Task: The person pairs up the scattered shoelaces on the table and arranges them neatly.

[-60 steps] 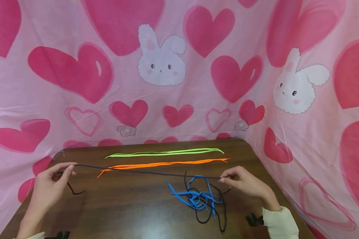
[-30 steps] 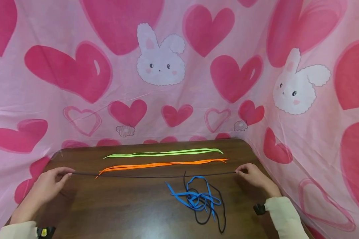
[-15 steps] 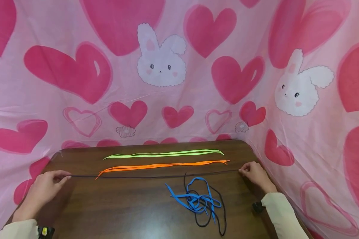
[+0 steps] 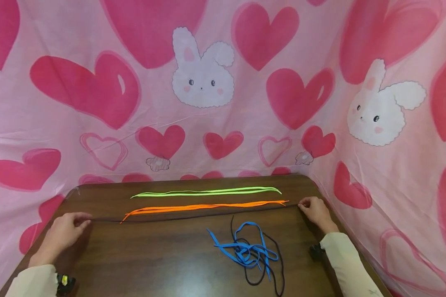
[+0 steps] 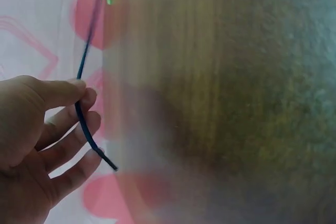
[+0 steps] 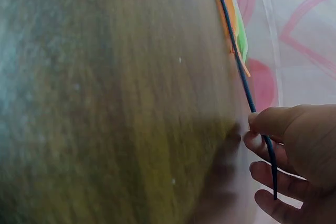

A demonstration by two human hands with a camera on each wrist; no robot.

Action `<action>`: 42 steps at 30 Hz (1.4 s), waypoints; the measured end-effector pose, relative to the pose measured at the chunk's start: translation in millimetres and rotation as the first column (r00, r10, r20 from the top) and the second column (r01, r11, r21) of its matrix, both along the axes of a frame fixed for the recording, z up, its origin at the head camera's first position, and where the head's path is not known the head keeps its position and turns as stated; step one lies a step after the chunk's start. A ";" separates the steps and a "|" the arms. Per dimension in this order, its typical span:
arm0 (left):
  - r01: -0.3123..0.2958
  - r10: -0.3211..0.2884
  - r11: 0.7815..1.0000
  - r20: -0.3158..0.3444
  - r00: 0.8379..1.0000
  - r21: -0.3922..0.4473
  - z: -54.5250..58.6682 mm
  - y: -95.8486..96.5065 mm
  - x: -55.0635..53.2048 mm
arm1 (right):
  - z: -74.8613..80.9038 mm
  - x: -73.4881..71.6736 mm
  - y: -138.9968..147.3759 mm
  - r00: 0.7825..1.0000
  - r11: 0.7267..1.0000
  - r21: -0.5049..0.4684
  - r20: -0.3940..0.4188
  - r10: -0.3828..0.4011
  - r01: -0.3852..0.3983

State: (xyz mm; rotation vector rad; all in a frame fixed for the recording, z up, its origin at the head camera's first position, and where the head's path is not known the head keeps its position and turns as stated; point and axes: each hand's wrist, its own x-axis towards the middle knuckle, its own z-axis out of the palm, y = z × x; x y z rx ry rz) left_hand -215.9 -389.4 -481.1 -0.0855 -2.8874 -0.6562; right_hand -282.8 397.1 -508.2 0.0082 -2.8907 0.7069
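Observation:
A dark shoelace (image 4: pixel 208 214) stretches across the table between both hands, just in front of the orange laces. My left hand (image 4: pixel 65 233) pinches it near one end between thumb and index finger. In the left wrist view the short tail of the dark shoelace (image 5: pixel 86 127) hangs past the other fingers. At the right side my right hand (image 4: pixel 317 212) pinches the opposite end. The right wrist view shows that end of the dark shoelace (image 6: pixel 270 150) running down past the fingertips. Orange laces (image 4: pixel 208 206) lie straight behind it, and green laces (image 4: pixel 208 192) lie farther back.
A loose tangle of blue lace (image 4: pixel 247 249) and another black lace (image 4: pixel 278 251) lies on the right half of the brown table (image 4: pixel 145 260). Pink cloth (image 4: pixel 245 111) printed with hearts and rabbits rises behind the table and along its right side.
My hands have spread apart, drawing the dark shoelace out straight between them. My right hand has moved right and farther back, bringing that end close to the orange laces. The tangle has stayed put.

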 end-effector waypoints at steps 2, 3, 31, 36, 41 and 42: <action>-0.004 0.004 1.000 0.026 1.000 -0.001 -3.2 -1.9 -1.3 | -0.8 0.6 0.7 1.000 1.000 0.000 -0.004 0.001 -0.001; 0.000 0.000 1.000 0.035 0.999 -0.002 -4.9 -2.6 -1.9 | -1.1 1.0 1.2 1.000 1.000 -0.001 -0.011 0.011 -0.011; 0.102 -0.116 0.987 -0.103 0.988 -0.125 -19.9 -24.2 0.3 | 9.1 13.5 27.9 0.988 0.989 0.046 -0.055 0.145 -0.142; 0.113 -0.126 0.985 -0.093 0.988 -0.130 -20.9 -22.3 0.3 | 8.1 14.5 28.8 0.988 0.989 0.038 -0.054 0.143 -0.141; 0.093 -0.105 0.989 -0.100 0.989 -0.112 -21.7 -19.4 1.5 | 9.0 15.5 29.7 0.990 0.991 0.061 -0.069 0.120 -0.116; 0.084 -0.095 0.991 -0.103 0.990 -0.107 -21.7 -18.5 1.6 | 9.3 15.9 29.9 0.992 0.992 0.075 -0.073 0.103 -0.097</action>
